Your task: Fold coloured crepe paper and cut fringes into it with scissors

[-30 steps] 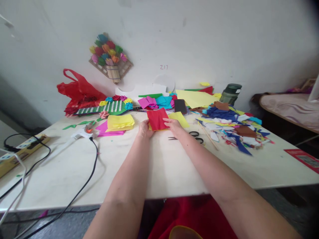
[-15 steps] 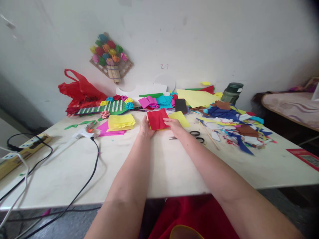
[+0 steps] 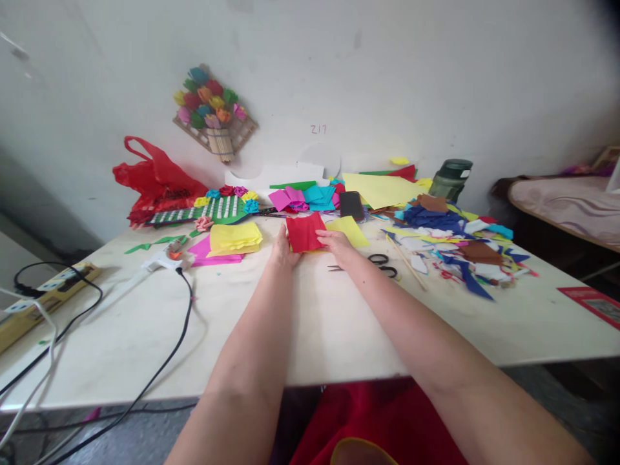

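A: Hardly anything has shifted since 1 second ago: both hands sit at the same red paper square (image 3: 303, 233), and the head view has only drifted a little.

B: Where does the square lie?

A: Flat on the pale surface (image 3: 145, 323), far from the body, on a yellow sheet (image 3: 349, 230). The left hand (image 3: 283, 249) touches its near-left corner; the right hand (image 3: 340, 245) pinches its right edge.

B: And the grip?

A: Right fingers closed on the paper's edge. Left fingers rest against it; whether they clamp it I cannot tell.

B: Which hand is nearer?

A: Both are about equally near, 1 on each side; the square lies just ahead of them, its left and right edges running away from the body. Black scissors (image 3: 380, 263) lie just right of the right wrist.
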Tool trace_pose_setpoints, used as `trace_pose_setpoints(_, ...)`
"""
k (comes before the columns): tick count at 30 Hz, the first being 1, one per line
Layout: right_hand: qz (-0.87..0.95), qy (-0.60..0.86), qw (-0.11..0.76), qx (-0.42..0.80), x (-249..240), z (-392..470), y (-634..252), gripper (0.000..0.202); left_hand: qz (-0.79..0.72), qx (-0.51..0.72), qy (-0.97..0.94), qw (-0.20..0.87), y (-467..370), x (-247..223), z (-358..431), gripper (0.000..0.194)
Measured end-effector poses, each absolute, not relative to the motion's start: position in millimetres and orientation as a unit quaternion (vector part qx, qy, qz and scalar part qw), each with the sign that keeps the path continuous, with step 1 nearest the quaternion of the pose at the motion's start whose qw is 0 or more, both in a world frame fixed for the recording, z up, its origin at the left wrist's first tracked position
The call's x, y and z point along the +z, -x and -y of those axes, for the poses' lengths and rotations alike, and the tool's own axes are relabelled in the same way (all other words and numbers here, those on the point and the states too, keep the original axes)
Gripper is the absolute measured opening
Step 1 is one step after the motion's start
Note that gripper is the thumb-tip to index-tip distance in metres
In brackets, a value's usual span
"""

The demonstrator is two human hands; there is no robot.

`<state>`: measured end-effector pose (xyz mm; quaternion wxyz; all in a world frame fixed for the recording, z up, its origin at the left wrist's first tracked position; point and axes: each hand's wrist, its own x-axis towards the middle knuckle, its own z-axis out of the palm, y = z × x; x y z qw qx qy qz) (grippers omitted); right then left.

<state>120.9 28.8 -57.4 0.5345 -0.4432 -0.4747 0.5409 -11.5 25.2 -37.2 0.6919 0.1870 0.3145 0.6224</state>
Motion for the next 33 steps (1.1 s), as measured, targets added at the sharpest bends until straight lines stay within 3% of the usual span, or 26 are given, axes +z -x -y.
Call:
trace_pose_setpoints(4,0.477,0.446,0.531,0.54,-57,-29,-121,0.037,-0.277,0.61,-0.217,0.71,10,-37,-26,0.029)
trace_pose_setpoints(17,0.518,0.458,0.517,0.504,-65,-37,-122,0.036,-0.412,0.629,-0.161,0.639,4,-36,-33,0.016)
trace_pose_setpoints(23,0.593,0.489,0.527,0.364,-59,-35,-127,0.025,-0.441,0.633,-0.159,0.616,4,-33,-33,0.011)
trace_pose_setpoints(30,0.612,0.564,0.47,0.293,-57,-36,-134,0.043,-0.439,0.61,-0.158,0.641,15,-34,-35,0.019)
trace_pose_setpoints(33,0.634,0.586,0.442,0.244,-59,-39,-137,0.041,-0.449,0.595,-0.167,0.645,18,-33,-35,0.022)
